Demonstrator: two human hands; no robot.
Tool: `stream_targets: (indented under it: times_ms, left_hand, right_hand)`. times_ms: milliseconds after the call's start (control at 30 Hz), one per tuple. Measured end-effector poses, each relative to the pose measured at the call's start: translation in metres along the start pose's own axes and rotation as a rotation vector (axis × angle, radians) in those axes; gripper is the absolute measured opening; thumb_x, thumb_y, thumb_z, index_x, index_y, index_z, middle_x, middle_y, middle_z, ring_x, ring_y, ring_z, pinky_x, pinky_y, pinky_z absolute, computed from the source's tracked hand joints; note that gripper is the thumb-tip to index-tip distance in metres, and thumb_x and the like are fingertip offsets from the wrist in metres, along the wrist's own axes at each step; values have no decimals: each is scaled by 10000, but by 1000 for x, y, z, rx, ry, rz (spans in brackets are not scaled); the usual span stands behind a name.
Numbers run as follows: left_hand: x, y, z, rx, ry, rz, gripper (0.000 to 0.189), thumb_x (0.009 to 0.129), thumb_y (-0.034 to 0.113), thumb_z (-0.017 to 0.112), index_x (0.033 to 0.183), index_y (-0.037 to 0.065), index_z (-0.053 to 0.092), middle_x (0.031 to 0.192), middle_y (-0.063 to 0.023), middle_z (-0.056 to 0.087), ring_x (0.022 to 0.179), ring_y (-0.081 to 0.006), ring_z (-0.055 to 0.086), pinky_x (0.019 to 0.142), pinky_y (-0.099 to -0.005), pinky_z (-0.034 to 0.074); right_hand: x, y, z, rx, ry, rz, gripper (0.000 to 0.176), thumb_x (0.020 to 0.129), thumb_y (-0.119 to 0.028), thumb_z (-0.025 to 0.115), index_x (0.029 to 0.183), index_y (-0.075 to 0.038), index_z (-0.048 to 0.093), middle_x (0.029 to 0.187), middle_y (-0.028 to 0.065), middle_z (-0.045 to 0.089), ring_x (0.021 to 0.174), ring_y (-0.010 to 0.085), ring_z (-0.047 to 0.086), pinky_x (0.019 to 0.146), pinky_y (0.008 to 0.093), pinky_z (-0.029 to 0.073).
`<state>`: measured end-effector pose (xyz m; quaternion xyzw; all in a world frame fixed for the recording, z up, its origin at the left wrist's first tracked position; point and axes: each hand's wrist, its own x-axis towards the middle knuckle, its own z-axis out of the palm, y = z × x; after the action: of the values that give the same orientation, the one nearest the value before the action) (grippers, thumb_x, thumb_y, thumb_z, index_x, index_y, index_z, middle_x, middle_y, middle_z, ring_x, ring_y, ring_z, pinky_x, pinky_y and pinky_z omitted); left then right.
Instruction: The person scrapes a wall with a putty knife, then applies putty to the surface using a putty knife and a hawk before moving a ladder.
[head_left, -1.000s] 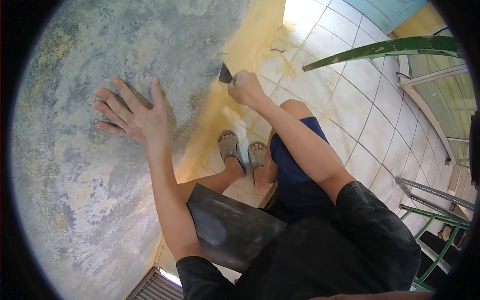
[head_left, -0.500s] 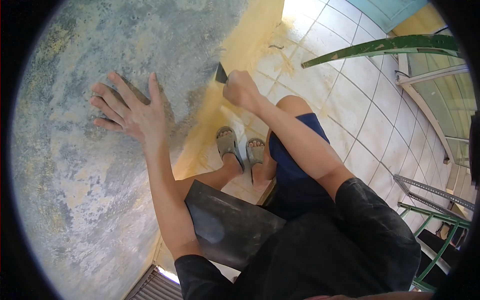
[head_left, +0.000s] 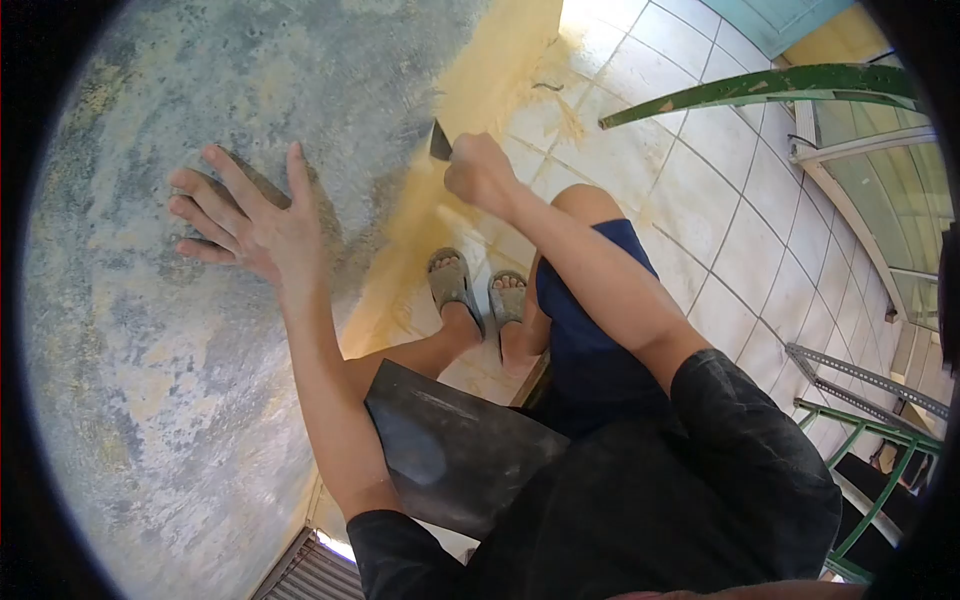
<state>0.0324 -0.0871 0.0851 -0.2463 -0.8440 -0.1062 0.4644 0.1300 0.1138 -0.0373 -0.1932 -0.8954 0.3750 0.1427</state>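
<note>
Fingers spread, my left hand [head_left: 250, 220] lies against the mottled grey-blue wall [head_left: 150, 330]. My right hand [head_left: 480, 175] is closed around a scraper whose dark blade [head_left: 439, 142] shows past the fingers; its handle is hidden in my fist. The blade is at the wall's lower part, on a yellowish band [head_left: 478, 75] that runs along the bottom of the wall. Across my lap lies a dark flat board [head_left: 465, 450], held by neither hand.
White floor tiles [head_left: 705, 190] carry yellowish dust near the wall. A curved green bar [head_left: 750, 95] juts in at the upper right. Lower right are a perforated metal angle bar [head_left: 870, 385] and a green metal frame [head_left: 880, 500]. My sandalled feet [head_left: 455, 285] stand near the wall base.
The scraper blade has shifted slightly and shows at a somewhat different angle. My left hand keeps its spread pose on the wall; the whole view has moved a little.
</note>
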Motion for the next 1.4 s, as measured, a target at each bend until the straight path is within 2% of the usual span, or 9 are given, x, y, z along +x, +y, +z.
stream_targets:
  times_ms: [200, 567, 700, 800, 967, 1067, 1167, 1267, 1400]
  left_hand:
    - [2, -4, 3, 14, 25, 14, 876, 875, 637, 656, 1563, 183, 359, 1663, -144, 162, 1551, -313, 26, 1187, -600, -58]
    - [3, 0, -1, 15, 3, -10, 878, 865, 628, 674, 1560, 188, 366, 1655, -140, 200, 1552, -305, 22, 1197, -570, -68]
    - [2, -1, 2, 13, 16, -10, 882, 864, 626, 677, 1560, 183, 365, 1656, -143, 191, 1552, -308, 17, 1194, -576, -74]
    - [3, 0, 1, 17, 0, -6, 887, 865, 629, 675, 1561, 176, 362, 1658, -141, 186, 1552, -305, 12, 1193, -579, -72]
    - [4, 0, 0, 24, 2, -7, 899, 867, 636, 666, 1566, 168, 349, 1663, -136, 173, 1553, -304, 6, 1191, -596, -53]
    - [3, -1, 1, 6, 10, 7, 900, 867, 637, 666, 1566, 165, 350, 1664, -135, 167, 1552, -309, 5, 1189, -602, -47]
    - [3, -4, 5, 10, 39, 19, 889, 871, 634, 662, 1566, 175, 351, 1662, -137, 173, 1551, -320, 9, 1187, -606, -51]
    - [3, -2, 2, 10, 19, 8, 879, 875, 633, 657, 1567, 185, 351, 1660, -143, 177, 1550, -324, 15, 1185, -608, -55]
    - [5, -5, 4, -7, 37, 18, 872, 878, 634, 651, 1567, 191, 352, 1657, -149, 186, 1550, -321, 16, 1184, -609, -62]
  right_hand:
    - [3, 3, 2, 7, 44, -89, 169, 699, -42, 591, 672, 123, 619, 704, 378, 582, 715, 514, 637, 673, 509, 529]
    - [19, 7, 2, 12, 3, 116, 192, 700, -57, 595, 664, 130, 623, 712, 378, 590, 724, 513, 645, 689, 500, 537]
    - [2, -1, 1, 18, 50, -75, 196, 701, -65, 600, 673, 127, 629, 714, 374, 599, 733, 509, 652, 685, 496, 540]
    - [11, 8, -4, 5, 6, 139, 189, 699, -67, 607, 664, 117, 630, 702, 361, 605, 726, 507, 653, 682, 495, 542]
    - [0, 2, -2, 34, 17, -81, 180, 694, -65, 611, 648, 110, 614, 704, 360, 604, 724, 507, 650, 684, 497, 544]
    - [22, 12, 5, 7, 20, 118, 180, 689, -63, 611, 658, 114, 616, 715, 365, 602, 729, 508, 649, 681, 499, 542]
    - [-3, -2, 6, -1, 84, -72, 184, 686, -62, 610, 672, 121, 620, 724, 371, 599, 734, 511, 648, 689, 503, 539]
    - [14, 8, -5, 2, -53, 109, 187, 680, -64, 612, 655, 121, 618, 725, 374, 597, 734, 507, 649, 700, 503, 541]
    - [7, -4, -8, 1, 24, -21, 132, 679, -52, 614, 652, 77, 625, 705, 319, 626, 754, 466, 662, 729, 510, 544]
